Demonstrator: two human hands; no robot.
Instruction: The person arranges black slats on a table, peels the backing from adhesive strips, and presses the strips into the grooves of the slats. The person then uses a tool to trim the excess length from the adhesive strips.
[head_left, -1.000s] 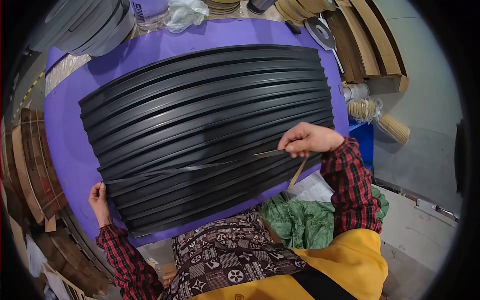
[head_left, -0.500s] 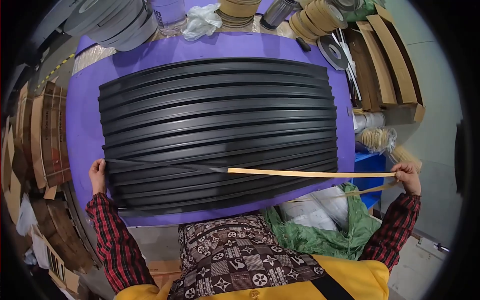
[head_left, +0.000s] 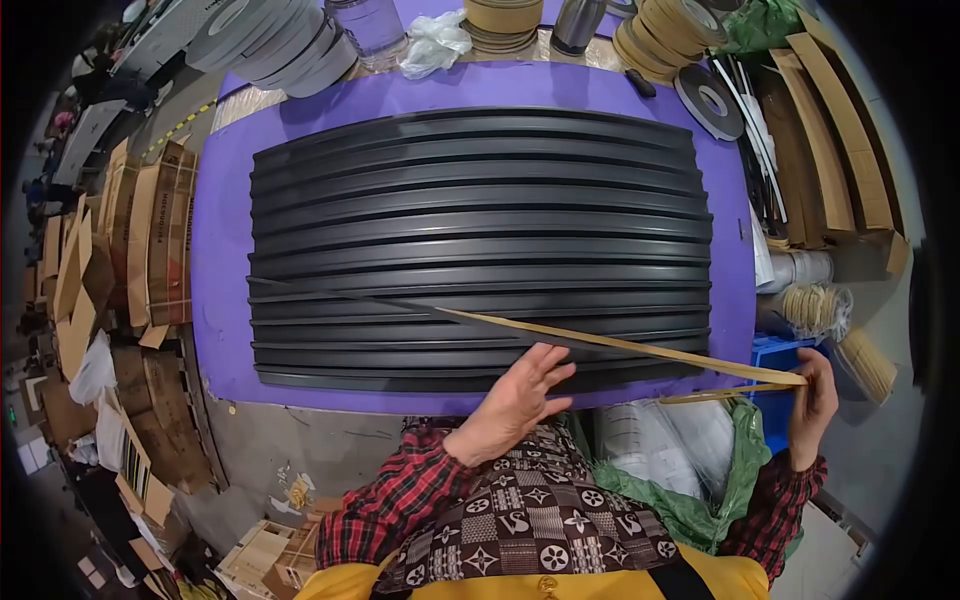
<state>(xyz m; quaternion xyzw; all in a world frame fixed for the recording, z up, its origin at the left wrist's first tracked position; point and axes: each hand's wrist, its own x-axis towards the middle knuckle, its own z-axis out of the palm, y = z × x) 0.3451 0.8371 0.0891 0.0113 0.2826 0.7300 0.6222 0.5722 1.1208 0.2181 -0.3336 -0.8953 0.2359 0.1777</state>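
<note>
Black ribbed strips [head_left: 480, 220] lie side by side across the purple tabletop [head_left: 225, 340]. A long, narrow tape strip [head_left: 620, 349], yellow on one face and dark toward its left part, runs slantwise over the front ribs. My right hand [head_left: 814, 415] is closed on the strip's right end, past the table's right front corner, and a loop of it doubles back underneath. My left hand [head_left: 515, 400] is at the table's front edge with fingers spread, its fingertips over the front ribs just below the strip.
Rolls of tape [head_left: 285, 45], a crumpled white plastic bag [head_left: 436, 45] and a dark bottle [head_left: 578, 25] stand along the back. Cardboard boxes [head_left: 160, 235] are stacked at left. At right front are a green sack [head_left: 735, 470] and a blue crate [head_left: 775, 352].
My left hand has let go of the strip's left end and moved right to the table's front edge. My right hand is slightly lower, and the strip now slants. The view has shifted.
</note>
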